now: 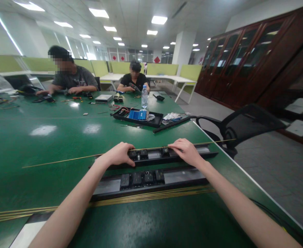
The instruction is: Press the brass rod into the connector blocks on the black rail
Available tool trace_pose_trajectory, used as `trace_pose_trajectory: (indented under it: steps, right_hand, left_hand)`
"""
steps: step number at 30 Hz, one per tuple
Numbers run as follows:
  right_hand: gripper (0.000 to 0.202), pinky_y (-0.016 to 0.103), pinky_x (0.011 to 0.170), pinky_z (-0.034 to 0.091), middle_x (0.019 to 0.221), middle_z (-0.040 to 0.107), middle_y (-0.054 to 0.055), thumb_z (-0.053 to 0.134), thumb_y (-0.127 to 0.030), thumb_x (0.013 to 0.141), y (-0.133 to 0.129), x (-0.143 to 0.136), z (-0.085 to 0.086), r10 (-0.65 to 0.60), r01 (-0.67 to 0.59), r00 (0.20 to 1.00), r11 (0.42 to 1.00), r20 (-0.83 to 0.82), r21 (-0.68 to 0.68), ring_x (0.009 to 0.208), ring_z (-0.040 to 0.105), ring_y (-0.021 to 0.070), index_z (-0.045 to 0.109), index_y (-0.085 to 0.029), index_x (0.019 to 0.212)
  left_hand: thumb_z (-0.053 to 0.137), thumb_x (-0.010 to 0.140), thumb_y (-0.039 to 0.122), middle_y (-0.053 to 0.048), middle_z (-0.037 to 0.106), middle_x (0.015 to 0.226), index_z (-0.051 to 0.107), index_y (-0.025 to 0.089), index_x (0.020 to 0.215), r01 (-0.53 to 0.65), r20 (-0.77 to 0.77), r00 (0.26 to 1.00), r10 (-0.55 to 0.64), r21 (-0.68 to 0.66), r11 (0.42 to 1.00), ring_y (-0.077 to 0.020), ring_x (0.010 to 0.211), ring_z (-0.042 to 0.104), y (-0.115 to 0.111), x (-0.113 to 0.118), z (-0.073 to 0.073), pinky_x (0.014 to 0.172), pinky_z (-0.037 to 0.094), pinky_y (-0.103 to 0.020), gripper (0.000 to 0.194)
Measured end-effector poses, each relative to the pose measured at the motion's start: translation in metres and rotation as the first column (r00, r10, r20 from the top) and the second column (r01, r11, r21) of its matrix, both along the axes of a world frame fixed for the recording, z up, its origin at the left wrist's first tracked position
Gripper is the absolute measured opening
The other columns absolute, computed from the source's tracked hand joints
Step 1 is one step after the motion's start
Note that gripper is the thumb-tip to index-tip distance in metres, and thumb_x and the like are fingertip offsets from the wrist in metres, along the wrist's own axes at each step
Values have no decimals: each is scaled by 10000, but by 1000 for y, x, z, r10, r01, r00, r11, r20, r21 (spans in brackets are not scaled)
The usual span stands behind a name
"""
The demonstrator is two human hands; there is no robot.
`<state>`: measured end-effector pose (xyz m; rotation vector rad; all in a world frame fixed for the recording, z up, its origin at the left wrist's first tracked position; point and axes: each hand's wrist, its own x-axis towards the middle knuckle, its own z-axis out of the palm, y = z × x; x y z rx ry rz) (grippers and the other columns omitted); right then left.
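Note:
My right hand [184,151] pinches a long thin brass rod [151,148], which runs lengthwise over the far black channel [151,163] and sticks out past both ends. My left hand [120,154] bends round the same channel, thumb at its near wall and fingers at the rod on its far side. Whether those fingers also press the rod, I cannot tell. Between the hands, small black blocks [143,153] sit inside the channel. Closer to me lies a second black channel [184,176] holding several black blocks [137,178]. Several more brass rods [151,197] lie along its near side.
Beyond the channels, a black tray [156,121] holds a blue pack [138,114]. Around it are a water bottle [144,98], a gloves-like bundle [171,118] and a black strip [173,124]. Two people sit across the green table [63,134]. An office chair [241,127] stands right.

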<state>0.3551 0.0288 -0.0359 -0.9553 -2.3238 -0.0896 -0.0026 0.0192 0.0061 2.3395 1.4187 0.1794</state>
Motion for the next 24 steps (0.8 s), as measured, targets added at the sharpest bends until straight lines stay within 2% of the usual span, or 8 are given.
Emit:
trace_pose_trajectory:
  steps: [24]
  right_hand:
    - [215,381,827,469,968,771,48,547,-251,988,2,18,0,-22,22,999,1000,31,12,900,656,202,742,-219,1072]
  left_hand:
    - [852,548,475,-75,775,1043,732,174,1143,-10,15,1000,10,-17,1000,-265,934,706,1,0,-2,761,510,-285,677]
